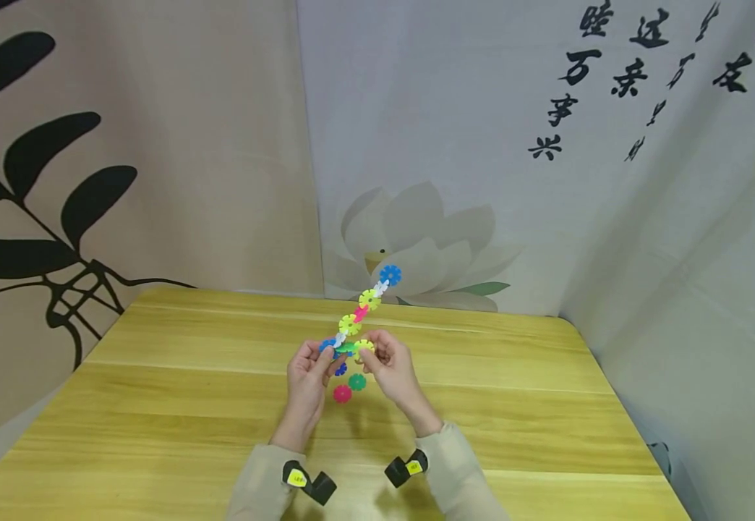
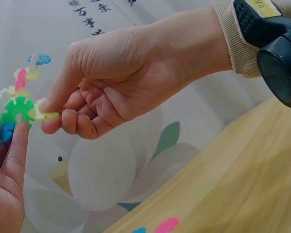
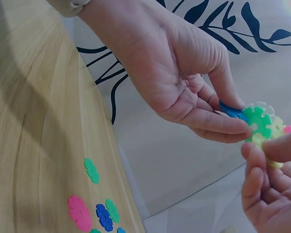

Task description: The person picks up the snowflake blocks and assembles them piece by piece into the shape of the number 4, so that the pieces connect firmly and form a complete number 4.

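Both hands hold a chain of interlocking plastic snowflake discs above the table. My left hand (image 1: 308, 380) pinches a blue disc (image 3: 233, 111) at the chain's near end, one fingertip against the green disc (image 2: 18, 110). Between thumb and index finger, my right hand (image 1: 398, 370) grips a yellow disc (image 1: 366, 349) whose edge meets the green one. From the left hand the chain leads up and away through white, yellow and pink discs to a blue disc (image 1: 390, 275) at its far end.
On the wooden table (image 1: 156, 434) below the hands lie loose discs, among them a pink one (image 1: 342, 394), a green one (image 1: 357, 382) and a dark blue one (image 3: 105, 217). Printed curtains (image 1: 221, 145) hang behind the table and along its right side.
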`<action>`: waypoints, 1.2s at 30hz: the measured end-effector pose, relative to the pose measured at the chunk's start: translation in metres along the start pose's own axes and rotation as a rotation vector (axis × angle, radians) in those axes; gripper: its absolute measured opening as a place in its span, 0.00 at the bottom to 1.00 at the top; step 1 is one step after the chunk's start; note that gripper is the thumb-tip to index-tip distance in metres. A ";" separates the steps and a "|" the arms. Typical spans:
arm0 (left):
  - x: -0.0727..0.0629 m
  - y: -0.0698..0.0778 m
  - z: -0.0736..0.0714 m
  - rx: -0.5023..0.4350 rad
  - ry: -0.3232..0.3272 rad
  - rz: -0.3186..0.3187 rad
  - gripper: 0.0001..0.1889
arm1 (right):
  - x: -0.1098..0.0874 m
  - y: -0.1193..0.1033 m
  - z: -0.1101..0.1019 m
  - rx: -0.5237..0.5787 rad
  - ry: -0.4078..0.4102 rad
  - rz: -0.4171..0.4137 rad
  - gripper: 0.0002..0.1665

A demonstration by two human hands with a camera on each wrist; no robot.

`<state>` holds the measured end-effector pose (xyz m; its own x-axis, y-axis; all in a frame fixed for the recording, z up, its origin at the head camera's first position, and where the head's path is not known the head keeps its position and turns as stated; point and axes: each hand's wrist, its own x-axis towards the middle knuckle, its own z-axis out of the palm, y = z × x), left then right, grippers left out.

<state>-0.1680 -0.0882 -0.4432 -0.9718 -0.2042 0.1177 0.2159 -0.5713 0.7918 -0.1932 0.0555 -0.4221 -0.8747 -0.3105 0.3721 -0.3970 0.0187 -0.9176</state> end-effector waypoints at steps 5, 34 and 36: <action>0.000 0.000 0.000 -0.014 -0.009 0.032 0.09 | 0.002 0.009 0.000 0.025 -0.031 0.052 0.05; -0.002 0.003 -0.002 0.067 -0.022 0.041 0.12 | -0.004 -0.028 0.004 0.005 0.131 0.020 0.06; -0.002 0.002 -0.002 0.061 -0.027 0.043 0.12 | -0.004 -0.029 0.003 -0.003 0.127 0.034 0.06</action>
<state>-0.1650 -0.0909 -0.4430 -0.9640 -0.2060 0.1681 0.2526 -0.5124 0.8208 -0.1771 0.0532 -0.3971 -0.9157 -0.1872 0.3557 -0.3672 0.0298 -0.9297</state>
